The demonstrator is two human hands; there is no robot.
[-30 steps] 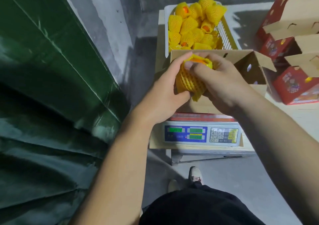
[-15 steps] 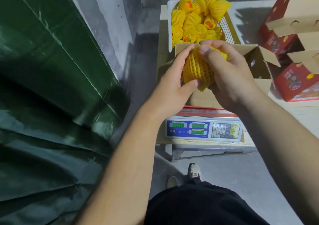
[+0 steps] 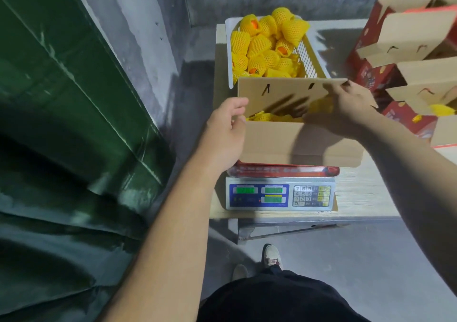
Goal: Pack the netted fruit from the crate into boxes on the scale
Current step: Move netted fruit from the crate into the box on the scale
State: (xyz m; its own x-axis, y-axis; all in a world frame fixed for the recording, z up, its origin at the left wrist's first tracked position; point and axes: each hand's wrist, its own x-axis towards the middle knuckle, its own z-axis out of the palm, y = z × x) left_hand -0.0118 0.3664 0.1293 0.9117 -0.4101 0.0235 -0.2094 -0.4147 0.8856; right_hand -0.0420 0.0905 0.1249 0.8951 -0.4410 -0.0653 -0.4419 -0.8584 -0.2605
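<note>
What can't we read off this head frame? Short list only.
- Scale readout: head view, green digits too blurred to read.
- Fruit count in the box: far flap and right hand cover most of the inside.
- Left hand: at the box's left edge; whether it grips the edge is unclear.
- Crate depth: lower layers hidden under the top netted fruit.
- Red boxes: cut off by the right edge.

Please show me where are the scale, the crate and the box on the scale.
scale (image 3: 258,195): head view, blue display panel.
crate (image 3: 306,58): head view, right slatted wall.
box (image 3: 284,143): head view, near cardboard flap.
</note>
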